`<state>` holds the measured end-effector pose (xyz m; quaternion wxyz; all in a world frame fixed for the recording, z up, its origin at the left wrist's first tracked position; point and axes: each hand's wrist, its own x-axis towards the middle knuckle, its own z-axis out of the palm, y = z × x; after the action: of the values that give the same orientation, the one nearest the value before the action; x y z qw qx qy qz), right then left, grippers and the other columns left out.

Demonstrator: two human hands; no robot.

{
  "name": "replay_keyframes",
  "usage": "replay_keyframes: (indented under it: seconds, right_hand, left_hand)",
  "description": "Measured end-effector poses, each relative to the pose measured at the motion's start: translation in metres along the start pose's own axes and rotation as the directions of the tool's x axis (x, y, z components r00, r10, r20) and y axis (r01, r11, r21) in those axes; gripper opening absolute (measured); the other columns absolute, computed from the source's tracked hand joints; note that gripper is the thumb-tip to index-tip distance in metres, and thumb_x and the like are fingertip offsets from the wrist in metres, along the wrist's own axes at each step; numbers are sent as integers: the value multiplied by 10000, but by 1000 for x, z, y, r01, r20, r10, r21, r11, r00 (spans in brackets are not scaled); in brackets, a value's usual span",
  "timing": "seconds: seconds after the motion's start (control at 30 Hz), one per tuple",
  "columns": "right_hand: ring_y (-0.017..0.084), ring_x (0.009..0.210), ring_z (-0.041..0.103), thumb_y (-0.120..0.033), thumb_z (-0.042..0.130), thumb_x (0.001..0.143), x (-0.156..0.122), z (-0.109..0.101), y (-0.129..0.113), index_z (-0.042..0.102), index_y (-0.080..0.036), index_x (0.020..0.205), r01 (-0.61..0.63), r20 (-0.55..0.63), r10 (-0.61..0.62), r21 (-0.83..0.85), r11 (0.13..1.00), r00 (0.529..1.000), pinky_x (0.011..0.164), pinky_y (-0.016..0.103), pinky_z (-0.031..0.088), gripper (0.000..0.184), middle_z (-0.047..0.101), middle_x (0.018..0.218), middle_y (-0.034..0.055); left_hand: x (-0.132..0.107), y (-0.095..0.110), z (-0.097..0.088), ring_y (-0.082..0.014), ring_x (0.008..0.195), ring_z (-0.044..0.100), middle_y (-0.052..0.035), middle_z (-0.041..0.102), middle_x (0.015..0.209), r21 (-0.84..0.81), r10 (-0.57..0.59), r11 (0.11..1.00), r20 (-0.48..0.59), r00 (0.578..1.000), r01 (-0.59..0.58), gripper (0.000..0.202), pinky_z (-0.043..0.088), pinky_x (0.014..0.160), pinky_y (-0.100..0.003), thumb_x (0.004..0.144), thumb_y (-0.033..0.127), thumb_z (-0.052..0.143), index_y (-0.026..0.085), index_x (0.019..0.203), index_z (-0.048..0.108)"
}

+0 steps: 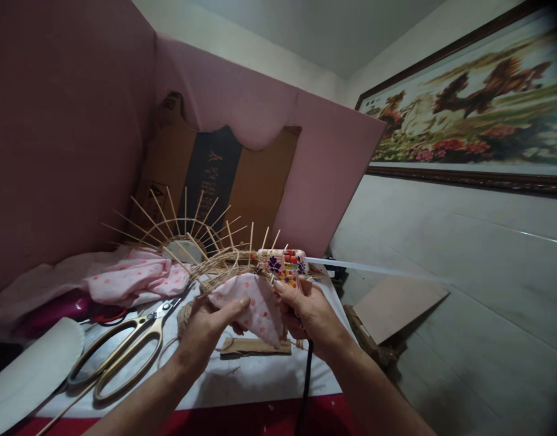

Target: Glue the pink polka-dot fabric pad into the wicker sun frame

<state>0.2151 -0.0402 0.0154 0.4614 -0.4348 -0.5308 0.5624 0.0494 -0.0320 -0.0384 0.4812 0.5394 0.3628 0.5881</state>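
My left hand (206,327) is closed on a round woven piece covered in pink spotted cloth (255,303), thumb pressed on the fabric. Its rim of wound twine (217,263) carries several thin wooden sticks (169,221) fanning outward. My right hand (306,309) grips a flower-patterned glue gun (282,263) held at the top edge of the cloth. A clear glue stick (351,264) pokes out of the gun's back to the right. The gun's black cord (306,375) hangs down below my wrist.
Gold-handled scissors (124,348) lie left on the white table cover (246,378). More pink spotted cloth (133,275) is bunched behind them, a white paper plate (28,369) at far left. A cardboard strip (255,346) lies under my hands. Pink boards (69,121) and cardboard (215,175) wall the back.
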Motion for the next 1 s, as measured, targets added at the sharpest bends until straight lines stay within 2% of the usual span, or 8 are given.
replay_keyframes:
  seconds: [0.2,0.4,1.0]
  right_hand:
    - [18,359,238,-438,635,756,-1,-5,-4,470,-192,728,-89,44,87,49,995,995,320,164,105,298,377,556,-88]
    - [21,350,248,-435,629,761,-2,-5,-6,458,-194,708,-94,49,92,42,995,995,320,171,100,300,372,544,-90]
    - [20,344,239,-434,623,759,-2,-6,-8,431,-194,665,-89,75,87,20,996,993,327,184,91,321,376,522,-91]
  left_hand:
    - [0,-2,-1,-141,542,535,1,569,565,2,-7,1000,9,1000,7,225,450,498,-250,751,320,647,160,605,588]
    - [0,-1,0,-149,557,535,-4,568,588,-17,-20,1000,21,1000,21,200,452,485,-254,749,328,645,159,652,602]
    - [0,-1,-1,-154,562,535,-1,561,585,-5,-16,1000,32,999,16,211,456,497,-262,760,332,641,163,644,591]
